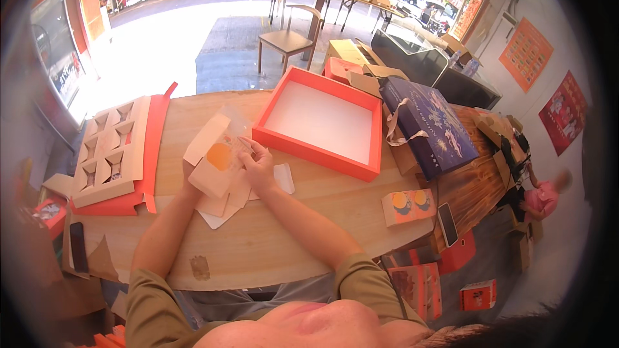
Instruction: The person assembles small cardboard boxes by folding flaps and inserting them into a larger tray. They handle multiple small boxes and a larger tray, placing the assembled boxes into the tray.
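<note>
A small cream carton [205,177] with an orange round print is tilted up over the table in front of me. My left hand [189,173] is closed on its left side, its fingers mostly hidden behind the card. My right hand [258,166] is closed at the carton's right edge, thumb and fingers pinched together by a see-through sheet [237,121] that sticks up from it. Exactly what the right fingertips pinch is too small to tell. Beneath the hands lie several loose pale card pieces [284,178].
An open red-rimmed box tray [316,116] lies just beyond my right hand. At left sits a cream insert with several square compartments [132,129] on red card. A dark blue gift box [429,125], small printed cartons [409,206] and a phone [447,224] are at right.
</note>
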A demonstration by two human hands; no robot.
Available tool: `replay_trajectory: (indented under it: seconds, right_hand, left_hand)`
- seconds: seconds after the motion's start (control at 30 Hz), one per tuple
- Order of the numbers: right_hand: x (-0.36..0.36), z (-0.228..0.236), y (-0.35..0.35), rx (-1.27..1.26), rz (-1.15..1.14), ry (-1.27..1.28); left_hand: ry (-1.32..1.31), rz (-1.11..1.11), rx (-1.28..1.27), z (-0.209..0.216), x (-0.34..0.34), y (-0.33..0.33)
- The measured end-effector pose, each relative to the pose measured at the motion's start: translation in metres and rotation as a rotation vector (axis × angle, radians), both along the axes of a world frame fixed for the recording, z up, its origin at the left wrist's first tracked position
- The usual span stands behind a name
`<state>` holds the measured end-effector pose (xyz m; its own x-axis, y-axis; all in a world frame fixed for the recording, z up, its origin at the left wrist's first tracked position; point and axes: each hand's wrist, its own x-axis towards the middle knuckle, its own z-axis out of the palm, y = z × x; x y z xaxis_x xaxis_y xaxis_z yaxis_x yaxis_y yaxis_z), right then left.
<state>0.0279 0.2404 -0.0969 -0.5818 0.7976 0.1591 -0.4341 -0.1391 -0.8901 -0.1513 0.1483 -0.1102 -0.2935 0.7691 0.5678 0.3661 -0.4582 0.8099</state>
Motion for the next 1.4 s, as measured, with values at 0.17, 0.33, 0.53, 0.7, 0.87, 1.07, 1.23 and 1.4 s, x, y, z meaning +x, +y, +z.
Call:
replay_trajectory:
  seconds: [0.17,0.33,0.53,0.7,0.87,1.07,1.23,1.4]
  right_hand:
    - [0.000,0.018,-0.009,-0.103,0.082,0.108]
    - [-0.002,0.009,0.000,-0.085,0.011,0.121]
    - [-0.011,0.008,-0.004,-0.096,-0.179,0.167]
    - [-0.010,0.005,-0.005,0.098,-0.287,0.096]
    - [0.002,0.011,-0.006,0.105,-0.165,-0.120]
    - [-0.003,0.015,-0.017,0.243,-0.255,-0.096]
    - [0.001,0.024,-0.019,0.764,-0.618,-0.226]
    - [0.005,0.036,-0.034,1.037,-0.329,-0.055]
  left_hand:
    - [-0.581,-0.212,-0.090,-0.008,0.007,0.000]
    - [-0.037,-0.023,-0.016,0.002,0.010,-0.003]
    - [-0.360,0.031,0.085,-0.003,-0.008,-0.008]
    - [-0.897,-0.158,-0.031,0.035,-0.009,-0.007]
    - [-0.789,-0.249,-0.092,0.032,-0.009,-0.010]
    - [-0.407,-0.076,-0.271,0.037,0.005,-0.007]
    - [-0.111,0.060,-0.310,0.036,0.012,-0.006]
    - [0.400,0.297,-0.274,0.042,0.029,-0.011]
